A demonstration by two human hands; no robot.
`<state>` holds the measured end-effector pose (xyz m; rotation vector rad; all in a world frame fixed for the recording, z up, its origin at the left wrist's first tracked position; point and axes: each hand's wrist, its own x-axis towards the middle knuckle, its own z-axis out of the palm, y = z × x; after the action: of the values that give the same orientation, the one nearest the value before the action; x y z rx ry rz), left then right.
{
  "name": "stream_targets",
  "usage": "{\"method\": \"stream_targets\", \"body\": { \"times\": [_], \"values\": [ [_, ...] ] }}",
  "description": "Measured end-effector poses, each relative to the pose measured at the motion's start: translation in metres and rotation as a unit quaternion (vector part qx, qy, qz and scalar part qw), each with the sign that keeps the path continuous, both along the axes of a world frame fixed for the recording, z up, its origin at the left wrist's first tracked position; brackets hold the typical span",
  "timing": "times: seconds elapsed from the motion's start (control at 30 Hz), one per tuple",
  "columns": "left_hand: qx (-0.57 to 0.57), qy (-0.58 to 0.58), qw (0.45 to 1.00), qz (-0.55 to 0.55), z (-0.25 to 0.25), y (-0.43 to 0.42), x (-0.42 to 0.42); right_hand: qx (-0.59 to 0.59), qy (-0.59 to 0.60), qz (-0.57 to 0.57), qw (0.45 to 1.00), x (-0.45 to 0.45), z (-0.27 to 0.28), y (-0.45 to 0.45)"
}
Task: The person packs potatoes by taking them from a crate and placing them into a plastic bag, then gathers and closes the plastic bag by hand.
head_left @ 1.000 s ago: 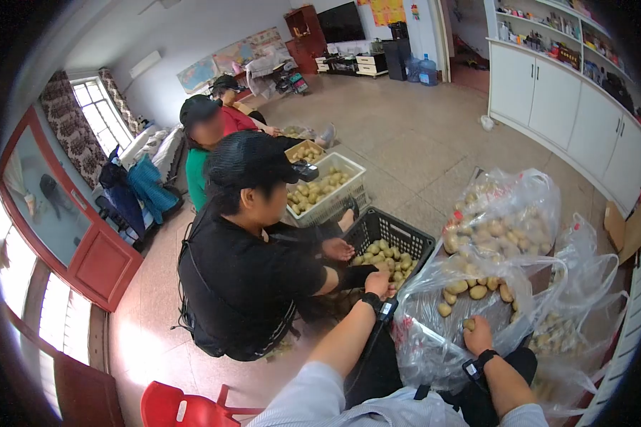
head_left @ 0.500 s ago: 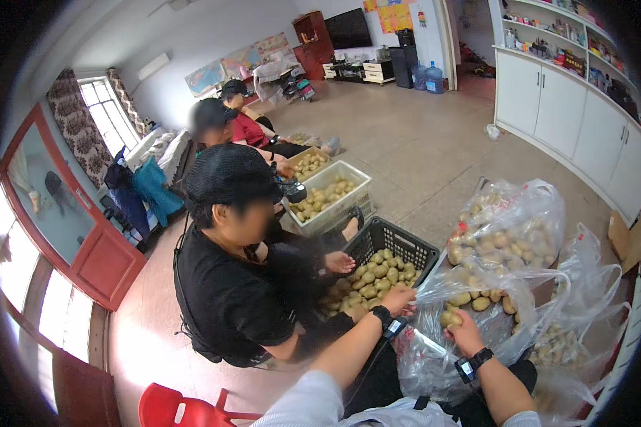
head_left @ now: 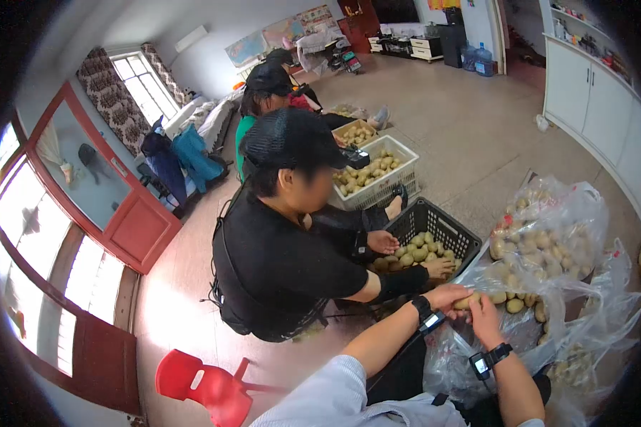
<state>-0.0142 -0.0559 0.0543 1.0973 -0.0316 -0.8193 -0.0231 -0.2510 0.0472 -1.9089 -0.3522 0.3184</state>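
My left hand (head_left: 449, 298) and my right hand (head_left: 483, 317) are together over the near edge of an open clear plastic bag (head_left: 509, 331). Both have their fingers closed on one potato (head_left: 467, 302), partly hidden by the fingers. More potatoes (head_left: 515, 305) lie in the bag just beyond my right hand. Left of the bag stands a black crate (head_left: 434, 217) with potatoes in it. A co-worker in black (head_left: 285, 263) has one hand (head_left: 439, 267) on the potatoes there and the other hand (head_left: 383, 242) over the crate's near left part.
A full bag of potatoes (head_left: 548, 235) stands beyond the open bag. Further off are a white crate (head_left: 399, 171) of potatoes and two more seated people. A red stool (head_left: 206, 384) is at the lower left, a white cabinet (head_left: 591, 107) at the right.
My right hand has come across with the potato to meet my left hand. The view has turned left. The co-worker's nearer hand has moved further into the black crate.
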Motion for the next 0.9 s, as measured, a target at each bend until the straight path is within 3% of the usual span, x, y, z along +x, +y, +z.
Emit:
{"method": "stream_targets", "body": {
  "times": [0.1,0.17,0.23,0.3,0.43,0.5,0.53,0.6,0.77,0.83,0.9],
  "values": [
    [-0.009,0.003,1.0,0.016,-0.001,0.011,0.0,0.03,0.016,-0.02,0.999,-0.003,-0.001,-0.006],
    [0.032,0.033,0.993,0.112,0.004,0.016,-0.002,0.042,0.023,-0.031,0.998,-0.004,-0.004,-0.016],
    [0.016,0.044,0.984,0.169,-0.008,0.021,0.002,-0.041,-0.096,-0.096,0.99,-0.001,-0.019,-0.04],
    [-0.019,0.043,0.968,0.247,-0.048,0.034,0.012,-0.092,-0.101,-0.12,0.983,0.008,-0.037,-0.075],
    [0.013,0.083,0.931,0.354,-0.049,0.039,0.013,-0.224,-0.141,-0.198,0.944,0.024,-0.06,-0.145],
    [0.011,0.089,0.928,0.361,-0.057,0.042,0.016,-0.348,-0.223,-0.245,0.877,0.032,-0.076,-0.176],
    [0.009,0.097,0.924,0.37,-0.065,0.044,0.018,-0.348,-0.222,-0.247,0.876,0.032,-0.063,-0.179],
    [-0.002,0.093,0.924,0.371,-0.067,0.044,0.021,-0.331,-0.053,-0.269,0.903,0.033,-0.037,-0.183],
    [0.025,0.109,0.919,0.378,-0.063,0.04,0.022,-0.334,-0.114,-0.298,0.887,0.047,-0.073,-0.199],
    [0.023,0.12,0.914,0.386,-0.061,0.038,0.022,-0.332,-0.119,-0.305,0.885,0.045,-0.055,-0.186],
    [0.02,0.132,0.91,0.393,-0.061,0.038,0.023,-0.33,-0.043,-0.31,0.891,0.038,-0.027,-0.176]
  ]
}}
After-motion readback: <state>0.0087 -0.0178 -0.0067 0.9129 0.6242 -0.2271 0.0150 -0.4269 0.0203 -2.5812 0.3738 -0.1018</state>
